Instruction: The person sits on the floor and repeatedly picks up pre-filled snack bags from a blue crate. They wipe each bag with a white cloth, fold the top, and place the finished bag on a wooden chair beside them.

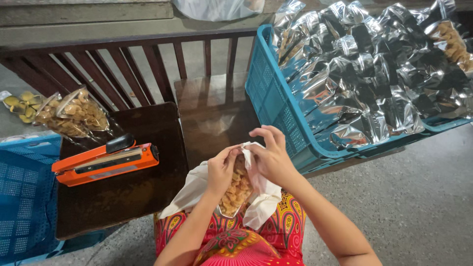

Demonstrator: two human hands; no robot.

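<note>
We note both hands, left point(221, 170) and right point(270, 157), pinching the snack pouch point(237, 189) mouth, right of the orange sealer point(106, 160), near the blue crate point(276, 106).

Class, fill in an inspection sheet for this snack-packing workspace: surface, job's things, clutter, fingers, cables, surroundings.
Surface: dark wooden table, worn, beside a wooden railing.
Job's things: clear pouch of pale fried snacks held over the lap with a white cloth; orange heat sealer on the table.
Clutter: filled snack bags at the table's far edge.
Fingers: left hand and right hand pinch the pouch's top.
Cables: nothing seen.
Surroundings: blue crate full of foil pouches; another blue crate on the left; concrete floor.
</note>
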